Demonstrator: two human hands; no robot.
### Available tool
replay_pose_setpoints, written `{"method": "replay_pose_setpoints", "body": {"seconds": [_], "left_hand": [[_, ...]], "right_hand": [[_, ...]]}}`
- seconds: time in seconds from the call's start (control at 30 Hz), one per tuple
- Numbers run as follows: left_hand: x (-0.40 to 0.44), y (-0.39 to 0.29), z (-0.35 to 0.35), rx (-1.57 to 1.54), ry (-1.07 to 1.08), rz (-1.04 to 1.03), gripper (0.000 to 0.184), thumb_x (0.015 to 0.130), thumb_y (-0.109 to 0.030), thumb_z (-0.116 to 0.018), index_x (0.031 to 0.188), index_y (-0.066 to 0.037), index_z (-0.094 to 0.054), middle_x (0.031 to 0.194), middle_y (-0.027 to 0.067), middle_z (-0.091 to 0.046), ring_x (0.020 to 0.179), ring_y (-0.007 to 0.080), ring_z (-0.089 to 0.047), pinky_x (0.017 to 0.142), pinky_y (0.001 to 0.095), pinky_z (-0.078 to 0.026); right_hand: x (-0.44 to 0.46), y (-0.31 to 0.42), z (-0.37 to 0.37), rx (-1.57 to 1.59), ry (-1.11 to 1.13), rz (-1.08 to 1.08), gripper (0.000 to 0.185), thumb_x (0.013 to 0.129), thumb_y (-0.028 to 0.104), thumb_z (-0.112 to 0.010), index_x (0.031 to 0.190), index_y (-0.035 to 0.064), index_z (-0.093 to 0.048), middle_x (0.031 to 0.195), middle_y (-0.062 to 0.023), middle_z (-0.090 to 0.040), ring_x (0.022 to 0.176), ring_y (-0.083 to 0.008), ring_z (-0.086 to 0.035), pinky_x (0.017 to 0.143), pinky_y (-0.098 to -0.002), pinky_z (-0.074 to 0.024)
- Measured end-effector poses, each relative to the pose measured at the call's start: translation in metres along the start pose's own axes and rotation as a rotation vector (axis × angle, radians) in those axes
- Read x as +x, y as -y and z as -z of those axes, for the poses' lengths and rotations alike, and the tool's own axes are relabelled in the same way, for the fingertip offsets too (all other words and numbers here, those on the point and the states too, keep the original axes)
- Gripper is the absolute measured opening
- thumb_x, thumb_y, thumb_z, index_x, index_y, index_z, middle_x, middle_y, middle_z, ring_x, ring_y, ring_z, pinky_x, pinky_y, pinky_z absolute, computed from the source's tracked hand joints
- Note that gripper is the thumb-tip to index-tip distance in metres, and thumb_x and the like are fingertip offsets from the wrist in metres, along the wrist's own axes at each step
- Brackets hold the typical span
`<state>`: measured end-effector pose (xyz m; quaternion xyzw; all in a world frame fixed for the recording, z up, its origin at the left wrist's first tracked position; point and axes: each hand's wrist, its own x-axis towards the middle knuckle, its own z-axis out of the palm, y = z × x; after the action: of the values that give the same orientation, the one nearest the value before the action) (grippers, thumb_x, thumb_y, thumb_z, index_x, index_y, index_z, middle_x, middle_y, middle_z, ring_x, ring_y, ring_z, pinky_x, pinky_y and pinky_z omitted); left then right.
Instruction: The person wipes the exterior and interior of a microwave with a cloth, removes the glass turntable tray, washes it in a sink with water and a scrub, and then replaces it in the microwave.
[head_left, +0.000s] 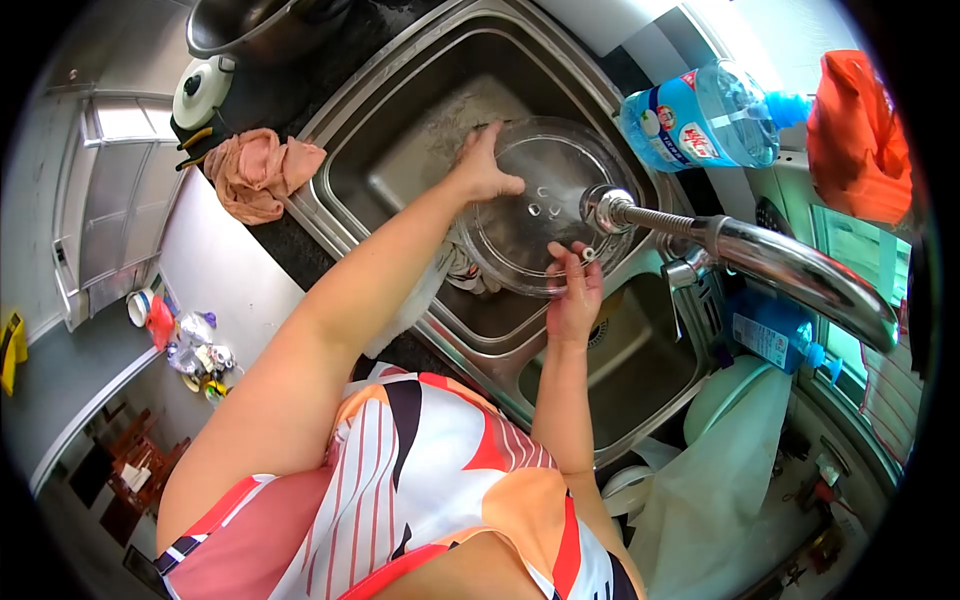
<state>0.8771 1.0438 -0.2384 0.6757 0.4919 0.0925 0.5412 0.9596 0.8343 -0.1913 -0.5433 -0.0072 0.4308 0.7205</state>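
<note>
Left hand (484, 166) and right hand (574, 295) are gripping a clear, round, lid-like disc (525, 238) (glass or plastic, can't tell) by its edges, over the rectangular steel sink basin (392, 182). It's probably handling light, stiff, slippery if wet; ridged rim's the place to hold. Ribbed-neck chrome faucet (735, 240) is overhanging it.

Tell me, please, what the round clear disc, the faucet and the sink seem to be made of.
The sink looks like stainless steel: grey, with a soft metallic sheen. The faucet is probably chromed metal, given its mirror-bright reflections. The disc is glossy plastic or glass; the sink shows through, leaving either possible.
</note>
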Motion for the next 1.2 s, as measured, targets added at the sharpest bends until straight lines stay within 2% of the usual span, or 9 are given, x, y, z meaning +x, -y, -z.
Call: {"method": "replay_pose_setpoints", "body": {"seconds": [0.13, 0.23, 0.33, 0.53, 0.6, 0.73, 0.97, 1.1, 1.2], "left_hand": [[-0.013, -0.016, 0.005, 0.050, -0.098, 0.052, 0.096, 0.048, -0.030, -0.077, 0.133, -0.010, -0.035, 0.128, 0.0207, -0.039, 0.120, 0.0349, -0.039, 0.100, 0.0405, -0.035], [-0.006, -0.006, 0.015, -0.198, 0.021, -0.001, 0.098, 0.047, -0.028, -0.078, 0.132, -0.009, -0.032, 0.130, 0.0204, -0.036, 0.121, 0.0354, -0.036, 0.101, 0.0426, -0.034], [-0.019, -0.017, 0.015, 0.051, -0.059, 0.038, 0.097, 0.050, -0.024, -0.080, 0.132, -0.005, -0.033, 0.126, 0.0191, -0.041, 0.116, 0.0308, -0.043, 0.099, 0.0388, -0.036], [-0.013, -0.015, 0.020, 0.032, -0.044, 0.027, 0.101, 0.047, -0.029, -0.084, 0.131, -0.003, -0.035, 0.127, 0.0203, -0.039, 0.118, 0.0301, -0.040, 0.098, 0.0373, -0.037], [-0.020, -0.022, 0.019, -0.005, -0.050, 0.049, 0.101, 0.047, -0.032, -0.084, 0.129, -0.002, -0.033, 0.128, 0.0212, -0.038, 0.120, 0.0335, -0.037, 0.100, 0.0398, -0.034], [-0.039, -0.037, -0.002, -0.085, -0.114, 0.134, 0.097, 0.050, -0.031, -0.082, 0.126, 0.003, -0.033, 0.127, 0.0226, -0.039, 0.120, 0.0341, -0.038, 0.101, 0.0394, -0.034], [-0.049, -0.041, -0.022, -0.401, -0.056, 0.149, 0.092, 0.053, -0.028, -0.081, 0.122, 0.007, -0.033, 0.123, 0.0238, -0.043, 0.115, 0.0330, -0.044, 0.098, 0.0370, -0.036], [-0.064, -0.055, -0.011, -0.228, -0.160, 0.115, 0.089, 0.053, -0.026, -0.080, 0.122, 0.005, -0.034, 0.122, 0.0232, -0.043, 0.115, 0.0327, -0.044, 0.096, 0.0371, -0.037], [-0.068, -0.045, -0.001, -0.137, -0.213, 0.104, 0.089, 0.053, -0.028, -0.080, 0.122, 0.003, -0.034, 0.123, 0.0222, -0.043, 0.116, 0.0330, -0.043, 0.097, 0.0373, -0.037]], "right_hand": [[-0.001, 0.003, -0.004, -0.132, 0.037, 0.005, 0.021, 0.089, 0.011, -0.056, 0.108, 0.0058, -0.050, 0.098, -0.0137, -0.065, 0.066, -0.0081, -0.054, 0.051, -0.0166, -0.0367], [-0.001, 0.005, -0.003, -0.121, 0.051, 0.006, 0.022, 0.088, 0.011, -0.057, 0.108, 0.0052, -0.050, 0.097, -0.0131, -0.065, 0.066, -0.0070, -0.053, 0.050, -0.0156, -0.0367], [-0.002, 0.005, -0.004, -0.101, 0.063, -0.010, 0.024, 0.088, 0.013, -0.058, 0.108, 0.0044, -0.049, 0.097, -0.0116, -0.066, 0.065, -0.0052, -0.053, 0.049, -0.0140, -0.0362], [-0.004, 0.006, -0.003, -0.099, 0.067, -0.033, 0.023, 0.088, 0.010, -0.055, 0.110, 0.0043, -0.051, 0.097, -0.0142, -0.065, 0.066, -0.0088, -0.054, 0.053, -0.0188, -0.0384], [-0.004, 0.022, -0.001, -0.154, 0.073, -0.056, 0.024, 0.088, 0.011, -0.055, 0.111, 0.0037, -0.051, 0.096, -0.0141, -0.066, 0.065, -0.0095, -0.054, 0.054, -0.0197, -0.0393], [0.009, 0.072, 0.012, -0.385, 0.210, -0.004, 0.027, 0.087, 0.012, -0.056, 0.112, 0.0036, -0.053, 0.093, -0.0123, -0.067, 0.064, -0.0086, -0.055, 0.056, -0.0190, -0.0418], [0.039, 0.147, 0.024, -0.483, 0.554, -0.198, 0.031, 0.087, 0.012, -0.054, 0.116, 0.0045, -0.047, 0.101, -0.0136, -0.063, 0.074, -0.0112, -0.054, 0.064, -0.0235, -0.0443], [0.034, 0.143, 0.026, -0.518, 0.513, -0.243, 0.031, 0.086, 0.010, -0.054, 0.115, 0.0053, -0.046, 0.103, -0.0144, -0.063, 0.076, -0.0123, -0.055, 0.064, -0.0243, -0.0438], [0.009, 0.106, 0.016, -0.490, 0.429, -0.206, 0.029, 0.086, 0.010, -0.054, 0.114, 0.0062, -0.046, 0.104, -0.0151, -0.062, 0.075, -0.0117, -0.055, 0.064, -0.0235, -0.0432]]}}
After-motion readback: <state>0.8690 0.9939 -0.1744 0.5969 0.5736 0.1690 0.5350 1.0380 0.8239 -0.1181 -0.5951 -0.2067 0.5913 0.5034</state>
